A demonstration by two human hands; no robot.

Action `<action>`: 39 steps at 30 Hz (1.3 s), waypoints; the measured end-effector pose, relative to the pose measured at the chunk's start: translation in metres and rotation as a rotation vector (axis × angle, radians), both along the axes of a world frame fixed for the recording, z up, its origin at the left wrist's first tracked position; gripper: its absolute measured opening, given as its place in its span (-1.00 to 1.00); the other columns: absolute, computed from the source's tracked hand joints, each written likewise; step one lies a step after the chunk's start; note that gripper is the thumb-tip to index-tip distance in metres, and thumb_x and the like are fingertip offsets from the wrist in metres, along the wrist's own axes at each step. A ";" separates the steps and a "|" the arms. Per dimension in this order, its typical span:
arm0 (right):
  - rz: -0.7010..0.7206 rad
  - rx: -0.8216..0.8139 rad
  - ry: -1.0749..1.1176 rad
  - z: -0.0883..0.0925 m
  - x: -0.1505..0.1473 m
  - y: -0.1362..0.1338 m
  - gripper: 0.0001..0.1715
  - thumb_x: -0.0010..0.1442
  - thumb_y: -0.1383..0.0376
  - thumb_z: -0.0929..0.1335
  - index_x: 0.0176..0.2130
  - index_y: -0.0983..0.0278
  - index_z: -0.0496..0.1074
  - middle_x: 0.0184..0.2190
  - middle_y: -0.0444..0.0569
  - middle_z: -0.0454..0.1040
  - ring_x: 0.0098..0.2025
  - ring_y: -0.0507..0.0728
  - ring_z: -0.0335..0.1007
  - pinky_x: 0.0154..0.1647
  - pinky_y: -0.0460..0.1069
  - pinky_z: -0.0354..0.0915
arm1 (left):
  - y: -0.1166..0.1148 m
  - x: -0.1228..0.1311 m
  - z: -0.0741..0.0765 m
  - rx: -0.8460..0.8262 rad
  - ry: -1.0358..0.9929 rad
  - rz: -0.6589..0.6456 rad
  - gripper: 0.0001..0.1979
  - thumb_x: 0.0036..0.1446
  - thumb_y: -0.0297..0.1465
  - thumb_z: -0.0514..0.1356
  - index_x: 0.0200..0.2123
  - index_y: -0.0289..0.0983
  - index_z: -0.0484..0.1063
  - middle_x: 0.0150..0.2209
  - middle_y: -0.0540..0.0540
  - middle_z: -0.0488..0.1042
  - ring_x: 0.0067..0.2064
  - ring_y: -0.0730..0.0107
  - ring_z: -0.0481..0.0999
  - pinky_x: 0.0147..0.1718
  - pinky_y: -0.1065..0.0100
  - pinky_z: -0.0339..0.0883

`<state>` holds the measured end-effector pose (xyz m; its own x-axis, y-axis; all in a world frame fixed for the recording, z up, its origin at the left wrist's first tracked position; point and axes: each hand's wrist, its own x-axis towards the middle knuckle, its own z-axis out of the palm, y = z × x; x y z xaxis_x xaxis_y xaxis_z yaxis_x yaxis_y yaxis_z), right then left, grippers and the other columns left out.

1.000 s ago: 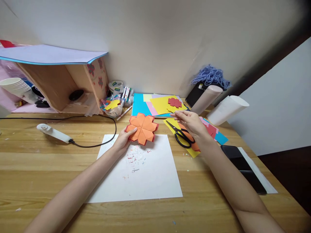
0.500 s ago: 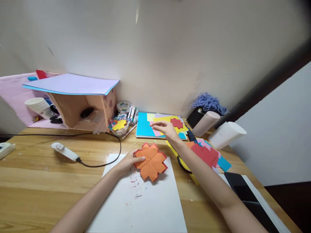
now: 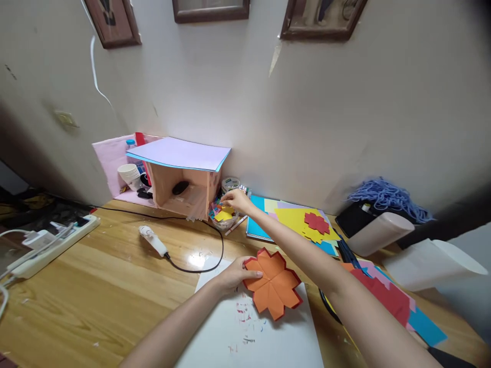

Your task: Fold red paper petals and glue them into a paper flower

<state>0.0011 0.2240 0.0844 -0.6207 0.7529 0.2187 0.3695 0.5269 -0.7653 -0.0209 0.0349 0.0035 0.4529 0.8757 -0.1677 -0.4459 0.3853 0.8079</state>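
Observation:
An orange paper flower with a red edge [image 3: 273, 286] is pinched at its left side by my left hand [image 3: 238, 275], thumb on top, over a marked white sheet [image 3: 284, 340]. My right hand [image 3: 236, 200] reaches across to a small clear bowl [image 3: 223, 223] of coloured paper pieces, with a yellow paper piece [image 3: 225, 214] on top. The fingers of my right hand hang just above the bowl, and whether they touch or hold a piece is too small to tell.
A cardboard box [image 3: 180, 189] with a lilac sheet [image 3: 182, 152] stands at the back left. A white glue gun [image 3: 152, 240] trails a black cord. Coloured papers [image 3: 284, 220], a red flower [image 3: 316, 223], paper rolls [image 3: 381, 232] and blue yarn [image 3: 387, 197] are on the right.
My right hand has moved left from over the coloured papers to the bowl. My left hand still holds the orange flower. The view has shifted left.

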 end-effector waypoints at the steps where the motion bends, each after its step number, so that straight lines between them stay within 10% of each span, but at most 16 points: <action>1: 0.016 0.007 -0.019 0.000 -0.001 0.000 -0.87 -0.11 0.46 0.35 -0.48 0.32 0.51 -0.56 -0.07 0.52 -0.48 0.06 0.44 -0.48 -0.14 0.29 | 0.000 0.000 -0.001 -0.001 0.001 -0.001 -0.61 -0.20 -0.39 0.33 -0.23 -0.36 0.39 -0.24 -0.22 0.45 -0.21 0.22 0.46 -0.18 0.24 0.27; 17: -0.048 0.142 -0.154 0.013 0.015 -0.007 -0.80 -0.01 0.27 0.35 -0.58 0.31 0.48 -0.63 -0.07 0.48 -0.51 0.04 0.37 -0.45 -0.12 0.20 | -0.001 0.000 0.005 -0.007 -0.013 0.005 -0.60 -0.22 -0.39 0.34 -0.23 -0.36 0.41 -0.24 -0.24 0.47 -0.20 0.19 0.46 -0.18 0.25 0.28; 23: -0.114 0.159 -0.079 0.017 0.072 -0.040 -0.74 0.04 0.23 0.32 -0.22 0.25 0.40 -0.33 -0.07 0.48 -0.33 0.04 0.35 -0.31 -0.09 0.19 | 0.006 -0.001 -0.003 -0.025 -0.005 0.071 -0.63 -0.19 -0.40 0.32 -0.23 -0.38 0.40 -0.23 -0.25 0.48 -0.20 0.20 0.46 -0.19 0.27 0.28; 31: -0.339 -0.027 -0.139 -0.016 0.183 -0.122 -0.72 -0.03 0.09 0.33 -0.45 0.27 0.38 -0.48 -0.09 0.41 -0.46 0.03 0.25 -0.47 -0.08 0.14 | 0.011 0.002 -0.001 -0.040 0.085 0.176 -0.57 -0.19 -0.39 0.32 -0.19 -0.40 0.39 -0.12 -0.31 0.44 -0.14 0.14 0.45 -0.15 0.24 0.27; 39: -0.435 -0.391 0.012 -0.038 0.192 -0.145 -0.69 -0.17 0.17 0.42 -0.44 0.30 0.33 -0.59 -0.16 0.35 -0.55 -0.02 0.26 -0.57 -0.13 0.16 | 0.008 0.005 0.008 -0.022 0.119 0.144 -0.57 -0.21 -0.38 0.33 -0.20 -0.40 0.40 -0.12 -0.32 0.45 -0.16 0.12 0.47 -0.17 0.22 0.29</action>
<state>0.1932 0.0791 0.0461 -0.2354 0.9643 -0.1215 0.4787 0.0062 -0.8780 -0.0159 0.0429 0.0113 0.2990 0.9255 -0.2325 -0.3993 0.3426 0.8504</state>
